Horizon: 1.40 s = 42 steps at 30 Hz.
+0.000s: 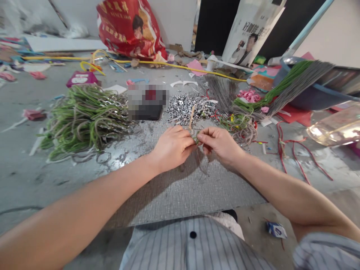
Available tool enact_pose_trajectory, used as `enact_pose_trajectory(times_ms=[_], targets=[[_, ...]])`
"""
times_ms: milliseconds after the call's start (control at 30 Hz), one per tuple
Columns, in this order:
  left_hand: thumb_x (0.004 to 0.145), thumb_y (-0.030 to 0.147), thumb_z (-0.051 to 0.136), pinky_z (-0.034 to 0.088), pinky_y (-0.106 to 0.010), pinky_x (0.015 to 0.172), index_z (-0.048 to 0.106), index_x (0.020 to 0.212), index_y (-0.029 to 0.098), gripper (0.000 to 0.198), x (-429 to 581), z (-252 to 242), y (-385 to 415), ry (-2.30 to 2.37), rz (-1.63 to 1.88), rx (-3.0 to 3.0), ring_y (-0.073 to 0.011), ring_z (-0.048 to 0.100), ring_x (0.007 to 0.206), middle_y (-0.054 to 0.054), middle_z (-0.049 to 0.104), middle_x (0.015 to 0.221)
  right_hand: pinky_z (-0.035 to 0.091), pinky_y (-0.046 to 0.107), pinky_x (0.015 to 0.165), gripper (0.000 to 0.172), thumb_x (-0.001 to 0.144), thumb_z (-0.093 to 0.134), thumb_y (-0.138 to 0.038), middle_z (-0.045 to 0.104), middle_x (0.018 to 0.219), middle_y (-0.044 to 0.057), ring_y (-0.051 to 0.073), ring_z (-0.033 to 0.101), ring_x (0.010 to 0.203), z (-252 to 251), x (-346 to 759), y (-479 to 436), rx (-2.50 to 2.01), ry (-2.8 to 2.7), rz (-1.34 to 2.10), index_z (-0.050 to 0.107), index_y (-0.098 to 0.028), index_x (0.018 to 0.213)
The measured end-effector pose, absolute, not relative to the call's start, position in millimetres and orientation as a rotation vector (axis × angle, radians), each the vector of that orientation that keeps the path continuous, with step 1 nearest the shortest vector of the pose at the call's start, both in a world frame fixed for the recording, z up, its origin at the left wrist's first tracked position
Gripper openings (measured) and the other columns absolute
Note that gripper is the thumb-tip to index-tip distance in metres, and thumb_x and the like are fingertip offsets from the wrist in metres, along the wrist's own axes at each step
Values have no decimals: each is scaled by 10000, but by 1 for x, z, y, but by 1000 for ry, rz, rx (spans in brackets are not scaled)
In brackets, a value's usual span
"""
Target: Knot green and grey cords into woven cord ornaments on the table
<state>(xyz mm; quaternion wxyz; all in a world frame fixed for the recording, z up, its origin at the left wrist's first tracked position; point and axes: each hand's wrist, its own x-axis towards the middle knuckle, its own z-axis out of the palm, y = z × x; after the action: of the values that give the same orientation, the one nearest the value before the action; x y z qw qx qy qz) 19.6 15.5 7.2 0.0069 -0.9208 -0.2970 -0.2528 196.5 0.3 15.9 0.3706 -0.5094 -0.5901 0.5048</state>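
My left hand (174, 147) and my right hand (221, 145) meet over the middle of the table, fingertips nearly touching. Both are closed in a pinch on a thin green and grey cord (196, 138), whose loose ends hang below them. Fingers cover most of the part being worked. A narrow tan stick-like piece (192, 117) rises just beyond the left fingers; I cannot tell whether it is held. Behind the hands lies a pile of small silver metal fittings (180, 107). A tangle of green and grey cords (240, 127) lies beside my right hand.
A large heap of green and grey cord loops (87, 120) lies left, beside a dark, partly blurred flat object (149, 108). Long cord strands (298, 82) drape over a blue basin (306, 99) at right. Red cords (281, 140), a clear bottle (334, 125) and a red bag (131, 28) surround the area.
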Motion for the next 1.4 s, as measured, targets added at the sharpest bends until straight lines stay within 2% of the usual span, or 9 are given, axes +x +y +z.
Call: enact_pose_trajectory(times_ms=[100, 167, 233, 300, 533, 767, 967, 1167, 1400], targets=[[901, 256, 424, 418, -315, 654, 638, 700, 170, 305, 18, 7, 18, -937, -788, -2894, -166, 521, 673, -36, 611, 665, 449, 205, 437, 206, 829, 551, -360, 640, 885, 37, 68, 559, 519, 13, 200, -2, -1261, -1729, 920, 555, -180, 929], [892, 239, 426, 426, -323, 662, 636, 723, 165, 278, 17, 7, 19, -949, -780, -2897, -177, 535, 691, -42, 623, 686, 521, 244, 581, 226, 872, 483, -288, 611, 1112, 84, 124, 637, 769, 12, 202, -5, -1144, -1933, 656, 552, -196, 1066], [882, 218, 429, 435, -328, 673, 639, 773, 156, 244, 17, 7, 21, -953, -772, -2909, -186, 551, 715, -50, 639, 723, 533, 297, 760, 269, 900, 414, -219, 602, 1179, 86, 165, 607, 1012, 10, 203, -7, -1007, -2135, 468, 554, -206, 1129], [874, 196, 432, 439, -325, 672, 635, 800, 143, 222, 17, 8, 21, -946, -775, -2927, -185, 558, 714, -54, 645, 740, 503, 334, 872, 292, 909, 391, -184, 635, 1143, 73, 167, 583, 1081, 9, 203, -7, -945, -2250, 358, 559, -206, 1148], [878, 227, 481, 422, -294, 620, 598, 701, 153, 224, 15, 8, 23, -950, -841, -2932, -163, 529, 647, -28, 599, 649, 507, 284, 774, 204, 918, 446, -224, 697, 912, 47, 151, 643, 859, 6, 205, -3, -999, -2304, 211, 635, -181, 980], [844, 227, 551, 424, -269, 641, 592, 695, 179, 161, 12, 9, 26, -1057, -974, -3021, -139, 521, 664, 9, 593, 647, 487, 237, 708, 190, 915, 458, -198, 680, 828, 39, 129, 629, 785, 6, 206, -2, -949, -2306, 150, 644, -161, 897], [803, 215, 594, 413, -271, 654, 566, 653, 173, 158, 14, 12, 23, -1140, -928, -3030, -140, 514, 667, 7, 586, 645, 466, 230, 672, 169, 909, 463, -189, 648, 791, 39, 125, 605, 734, 3, 207, -1, -925, -2344, 118, 626, -154, 879], [787, 225, 581, 412, -274, 656, 590, 656, 173, 141, 14, 12, 23, -1135, -812, -3044, -149, 531, 682, -1, 602, 650, 450, 256, 676, 178, 900, 449, -173, 621, 839, 57, 147, 578, 768, 3, 207, 0, -1000, -2395, 181, 625, -151, 889], [732, 207, 590, 415, -317, 706, 673, 700, 189, 91, 13, 11, 26, -1226, -364, -3075, -178, 555, 726, -17, 642, 680, 433, 279, 757, 145, 864, 508, -186, 575, 877, 41, 150, 550, 831, 6, 206, 2, -1079, -2555, 279, 650, -184, 837]])
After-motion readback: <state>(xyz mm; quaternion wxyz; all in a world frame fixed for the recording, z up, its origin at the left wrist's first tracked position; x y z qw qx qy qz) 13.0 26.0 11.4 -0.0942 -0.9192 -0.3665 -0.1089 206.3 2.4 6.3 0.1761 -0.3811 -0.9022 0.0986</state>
